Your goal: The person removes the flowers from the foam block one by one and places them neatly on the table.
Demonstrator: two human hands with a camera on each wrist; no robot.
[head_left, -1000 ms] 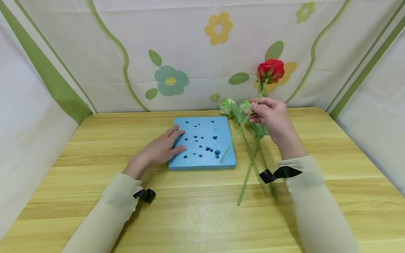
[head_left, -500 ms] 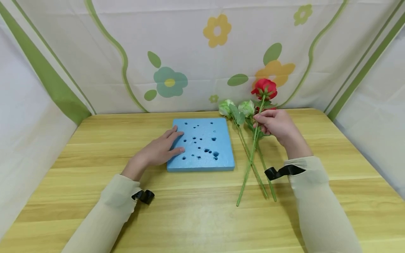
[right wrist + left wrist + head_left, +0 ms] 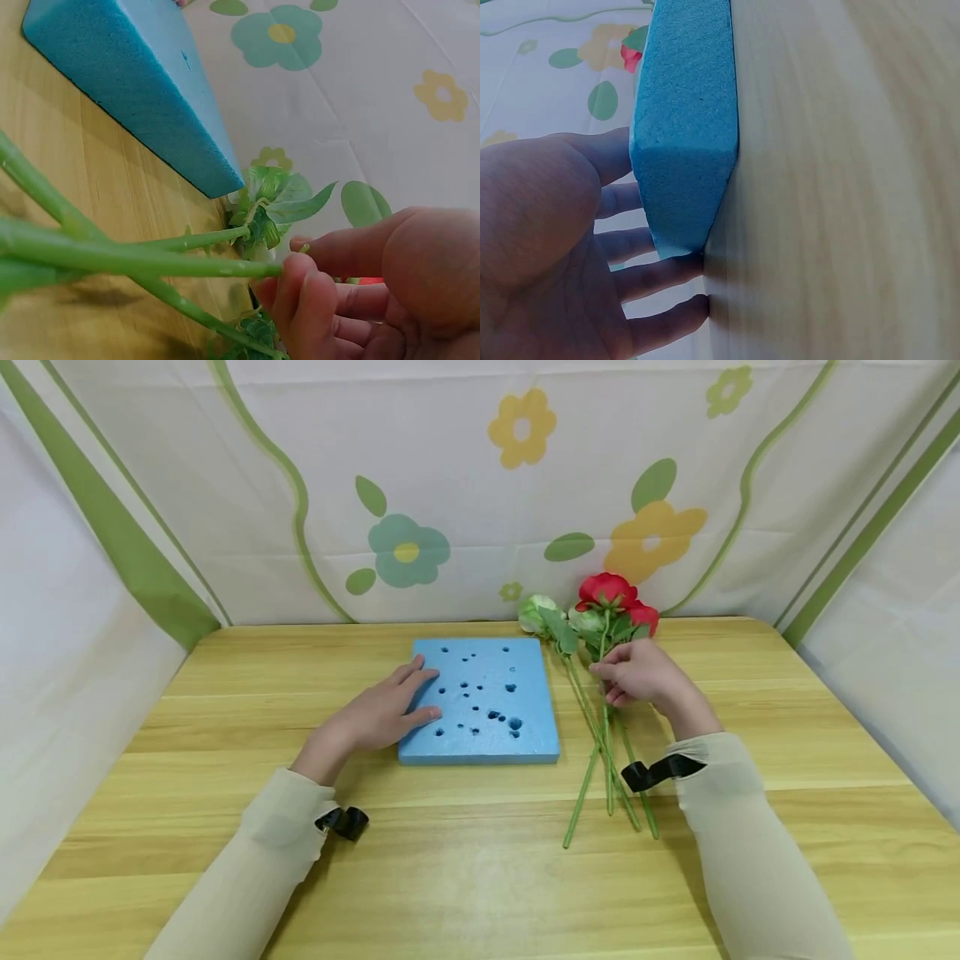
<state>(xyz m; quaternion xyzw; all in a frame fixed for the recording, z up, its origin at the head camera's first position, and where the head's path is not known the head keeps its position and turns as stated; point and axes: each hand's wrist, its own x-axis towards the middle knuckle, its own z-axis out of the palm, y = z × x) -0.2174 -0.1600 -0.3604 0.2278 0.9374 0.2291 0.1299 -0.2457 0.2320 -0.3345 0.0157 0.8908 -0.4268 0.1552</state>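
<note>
My left hand [image 3: 386, 706] rests on the left edge of a blue foam block [image 3: 495, 702] pitted with several holes. Its fingers lie spread over the top; in the left wrist view the lower fingers [image 3: 667, 322] reach past the block's side [image 3: 686, 90] to the table. Right of the block, my right hand [image 3: 637, 675] pinches the stem of an artificial red rose [image 3: 606, 591] between thumb and fingers. That green stem [image 3: 172, 262] crosses others lying on the wood. A second red rose [image 3: 645, 617] and two pale green roses [image 3: 537, 612] lie beneath and beside it.
The wooden table [image 3: 450, 860] runs back to a white curtain [image 3: 465, 485] printed with flowers. Curtain panels also hang at the left and right. Black straps with small cameras [image 3: 348, 822] sit on both sleeves.
The right hand has lowered the red rose so its bloom sits among the other flowers. Its stem's lower end has swung from over the block to the table at right. The left hand stays put.
</note>
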